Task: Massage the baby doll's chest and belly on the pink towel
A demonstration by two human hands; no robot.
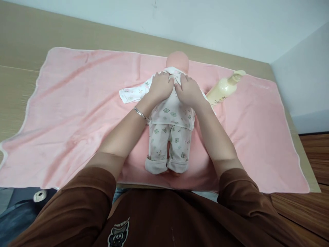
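Observation:
A baby doll (pixel 177 61) lies on its back on a pink blanket (pixel 77 103), head away from me. It wears a white printed top (pixel 174 115) and matching trousers (pixel 168 145) with rolled cuffs. My left hand (pixel 160 85) and my right hand (pixel 189 91) both rest on the doll's chest near the collar. Their fingers press on the fabric of the top, curled at the neckline. One sleeve of the top (pixel 132 92) lies spread out to the left. A metal bangle (pixel 141 113) sits on my left wrist.
A cream pump bottle (pixel 223 90) lies on the blanket just right of the doll. The blanket covers a wooden table (pixel 23 37) set against a white wall. Wooden floor (pixel 316 154) shows at the right. A dark object (pixel 15 209) sits at lower left.

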